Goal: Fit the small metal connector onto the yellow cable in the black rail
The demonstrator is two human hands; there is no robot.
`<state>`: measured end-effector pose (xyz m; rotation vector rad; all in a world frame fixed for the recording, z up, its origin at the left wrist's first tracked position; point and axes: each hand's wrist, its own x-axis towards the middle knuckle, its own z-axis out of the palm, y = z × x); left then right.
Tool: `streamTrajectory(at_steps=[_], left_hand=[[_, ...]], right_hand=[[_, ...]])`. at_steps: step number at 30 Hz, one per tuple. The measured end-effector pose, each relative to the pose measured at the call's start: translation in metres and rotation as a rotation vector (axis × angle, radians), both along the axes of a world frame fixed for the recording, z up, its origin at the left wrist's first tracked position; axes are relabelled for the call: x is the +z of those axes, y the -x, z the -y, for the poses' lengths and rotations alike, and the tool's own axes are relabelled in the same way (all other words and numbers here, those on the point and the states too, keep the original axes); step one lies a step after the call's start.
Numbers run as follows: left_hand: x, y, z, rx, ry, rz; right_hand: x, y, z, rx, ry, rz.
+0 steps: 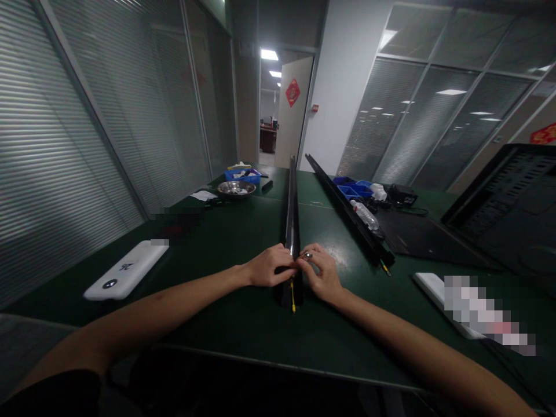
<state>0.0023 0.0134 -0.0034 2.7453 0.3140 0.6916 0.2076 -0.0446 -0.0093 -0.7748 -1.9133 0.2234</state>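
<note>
A long, dark metal rail (pixel 291 211) lies on the green table, pointing away from me. From its near end, a short yellow wire (pixel 293 296) sticks out toward me. My left hand (pixel 270 265) rests over the rail's left side, thumb and fingers pinched together above its channel. From the right, my right hand (pixel 320 271) meets it there, thumb and fingertips also closed. A small shiny metal bit (pixel 307 255) shows at the right fingers; whether it is a ring or a loose part I cannot tell. What the fingertips hold is hidden.
A second dark rail (pixel 347 214) lies to the right, beside a plastic bottle (pixel 365 215) and blue bins (pixel 347 192). At the back left are a metal bowl (pixel 236 194) and a blue tray (pixel 249 179). White devices (pixel 139 263) flank me; a large black panel (pixel 512 214) stands right.
</note>
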Motion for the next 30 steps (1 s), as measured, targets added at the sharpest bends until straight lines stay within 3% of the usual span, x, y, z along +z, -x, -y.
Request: streamTrajectory(at_steps=[30], left_hand=[[-0.0004,0.0008,-0.0012,-0.005,0.014,-0.005]], right_hand=[[-0.0046,-0.0005,-0.0008,0.008,0.039,0.013]])
